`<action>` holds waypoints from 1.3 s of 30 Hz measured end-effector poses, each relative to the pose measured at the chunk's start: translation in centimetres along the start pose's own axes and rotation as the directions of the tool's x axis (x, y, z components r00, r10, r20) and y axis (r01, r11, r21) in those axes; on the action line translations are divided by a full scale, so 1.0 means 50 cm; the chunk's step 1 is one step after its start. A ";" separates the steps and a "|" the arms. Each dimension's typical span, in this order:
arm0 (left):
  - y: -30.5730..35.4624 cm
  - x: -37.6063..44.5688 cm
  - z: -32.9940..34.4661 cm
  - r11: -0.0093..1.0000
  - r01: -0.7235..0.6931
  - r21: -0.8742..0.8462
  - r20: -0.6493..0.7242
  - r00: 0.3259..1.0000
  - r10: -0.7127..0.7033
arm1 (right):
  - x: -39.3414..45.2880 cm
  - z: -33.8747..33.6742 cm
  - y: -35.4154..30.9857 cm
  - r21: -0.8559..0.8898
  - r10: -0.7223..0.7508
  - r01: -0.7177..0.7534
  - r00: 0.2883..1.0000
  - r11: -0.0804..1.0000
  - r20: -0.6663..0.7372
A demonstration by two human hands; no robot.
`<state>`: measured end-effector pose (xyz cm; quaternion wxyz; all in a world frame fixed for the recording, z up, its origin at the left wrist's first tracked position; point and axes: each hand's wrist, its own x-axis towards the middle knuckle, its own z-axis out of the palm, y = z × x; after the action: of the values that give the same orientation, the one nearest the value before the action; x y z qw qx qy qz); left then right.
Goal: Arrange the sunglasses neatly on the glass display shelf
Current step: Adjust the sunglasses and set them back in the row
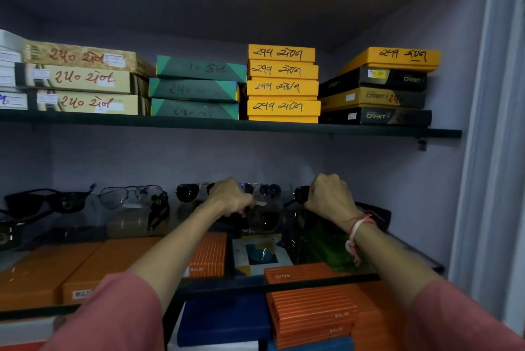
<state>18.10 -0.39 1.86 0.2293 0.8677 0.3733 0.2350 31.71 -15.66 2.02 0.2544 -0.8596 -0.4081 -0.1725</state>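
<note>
A row of sunglasses stands along the back of the glass shelf [127,224]: a black wraparound pair [42,203], a clear aviator pair [130,195], a folded dark pair [158,210], dark aviators [186,193] and a blue mirrored pair [270,190]. My left hand [230,198] is closed on a brown-lensed pair [264,218] at the shelf's middle. My right hand [329,194], just to the right, grips a dark pair [300,195] by its side. Both fists hide the frames' arms.
An upper shelf [227,123] carries stacks of labelled flat boxes. Orange boxes [56,271] and other cartons show through the glass from below. A dark case [377,214] lies at the right rear. The cabinet wall and a pale frame [483,180] close off the right side.
</note>
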 end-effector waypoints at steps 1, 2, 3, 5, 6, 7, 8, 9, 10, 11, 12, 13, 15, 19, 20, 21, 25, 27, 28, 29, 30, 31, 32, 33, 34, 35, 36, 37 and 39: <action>0.000 0.005 0.001 1.000 -0.003 0.011 0.004 1.000 0.003 | 0.002 0.003 0.001 -0.005 -0.006 0.006 1.000 1.000 0.000; -0.001 0.009 0.001 1.000 0.002 0.024 0.019 1.000 -0.002 | 0.003 0.003 0.001 -0.007 -0.004 0.004 1.000 1.000 0.005; -0.001 0.012 -0.001 0.999 0.006 0.034 0.033 0.999 -0.008 | 0.006 0.004 0.002 -0.006 -0.004 0.004 1.000 1.000 0.006; -0.007 0.016 -0.008 0.998 0.005 0.058 0.035 0.999 -0.008 | 0.008 0.004 0.005 0.000 0.001 -0.001 1.000 1.000 0.004; -0.015 0.019 -0.013 0.996 -0.009 0.093 0.013 1.000 0.007 | 0.009 0.005 0.007 0.001 0.003 -0.003 1.000 1.000 0.000; -0.023 0.020 -0.019 0.988 -0.038 0.147 -0.008 0.999 0.039 | 0.010 0.007 0.009 -0.002 0.001 -0.001 1.000 1.000 -0.006; -0.032 0.021 -0.025 0.979 -0.050 0.196 -0.006 0.999 0.052 | 0.011 0.009 0.011 -0.005 0.003 -0.003 1.000 1.000 -0.010; -0.042 0.022 -0.032 0.967 -0.066 0.246 0.015 0.998 0.064 | 0.011 0.011 0.012 -0.010 0.001 -0.001 1.000 1.000 -0.012; -0.053 0.023 -0.037 0.961 -0.067 0.269 0.052 0.997 0.055 | 0.011 0.012 0.011 -0.015 0.002 -0.002 1.000 1.000 -0.011; -0.066 0.025 -0.043 0.949 -0.076 0.305 0.090 0.995 0.050 | 0.011 0.013 0.011 -0.022 0.001 -0.001 1.000 1.000 -0.014; -0.079 0.024 -0.047 0.937 -0.074 0.342 0.125 0.992 0.033 | 0.011 0.013 0.010 -0.031 0.004 -0.004 1.000 1.000 -0.016; -0.093 0.024 -0.052 0.921 -0.075 0.382 0.139 0.990 0.023 | 0.012 0.013 0.009 -0.040 0.006 -0.007 1.000 0.999 -0.017; -0.114 0.021 -0.062 0.893 -0.079 0.442 0.144 0.989 0.016 | 0.012 0.013 0.005 -0.056 0.007 -0.008 1.000 0.998 -0.017; -0.145 0.007 -0.088 0.853 -0.112 0.510 0.080 0.993 0.082 | 0.010 0.011 -0.027 -0.076 -0.023 0.021 0.999 0.997 -0.025; -0.151 0.001 -0.096 0.846 -0.115 0.521 0.061 0.993 0.097 | 0.009 0.009 -0.043 -0.070 -0.044 0.041 0.998 0.997 -0.041; -0.157 -0.005 -0.105 0.842 -0.109 0.529 0.039 0.994 0.104 | 0.008 0.008 -0.063 -0.066 -0.069 0.065 0.996 0.996 -0.060; -0.186 -0.023 -0.159 0.861 -0.103 0.499 -0.043 0.989 0.143 | 0.005 0.013 -0.162 0.065 -0.187 0.194 0.977 0.979 -0.102; -0.197 -0.031 -0.186 0.890 -0.129 0.437 -0.038 0.986 0.161 | 0.005 0.020 -0.208 0.179 -0.245 0.252 0.968 0.951 -0.060; -0.201 -0.036 -0.199 0.903 -0.143 0.404 -0.030 0.985 0.169 | 0.004 0.024 -0.230 0.236 -0.268 0.266 0.963 0.935 -0.024; -0.202 -0.039 -0.206 0.912 -0.162 0.376 -0.026 0.982 0.185 | 0.004 0.026 -0.246 0.284 -0.284 0.267 0.959 0.921 0.017; -0.201 -0.043 -0.212 0.917 -0.183 0.355 -0.028 0.978 0.206 | 0.003 0.028 -0.257 0.314 -0.296 0.266 0.954 0.911 0.052; -0.202 -0.048 -0.219 0.916 -0.206 0.344 -0.034 0.972 0.231 | 0.002 0.032 -0.268 0.330 -0.301 0.262 0.951 0.907 0.070; -0.203 -0.053 -0.225 0.912 -0.228 0.340 -0.036 0.966 0.255 | 0.000 0.035 -0.274 0.336 -0.299 0.259 0.952 0.905 0.071; -0.204 -0.057 -0.230 0.908 -0.242 0.341 -0.038 0.962 0.270 | -0.002 0.036 -0.279 0.342 -0.295 0.257 0.953 0.904 0.065; -0.206 -0.062 -0.233 0.908 -0.243 0.342 -0.045 0.961 0.274 | -0.006 0.037 -0.282 0.346 -0.295 0.257 0.954 0.902 0.060; -0.210 -0.065 -0.237 0.911 -0.239 0.336 -0.060 0.960 0.273 | -0.008 0.036 -0.284 0.340 -0.295 0.261 0.954 0.903 0.051; -0.213 -0.067 -0.239 0.922 -0.228 0.313 -0.083 0.960 0.266 | -0.011 0.035 -0.287 0.324 -0.292 0.266 0.956 0.908 0.033; -0.216 -0.068 -0.240 0.937 -0.211 0.278 -0.106 0.963 0.249 | -0.012 0.033 -0.288 0.301 -0.284 0.270 0.959 0.915 0.006; -0.218 -0.067 -0.241 0.959 -0.168 0.227 -0.114 0.974 0.197 | -0.013 0.029 -0.291 0.255 -0.258 0.266 0.964 0.929 -0.064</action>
<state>3.17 6.47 4.24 0.0854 0.9003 0.3295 0.2714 19.96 -7.43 4.82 0.3462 -0.7537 -0.5347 -0.1619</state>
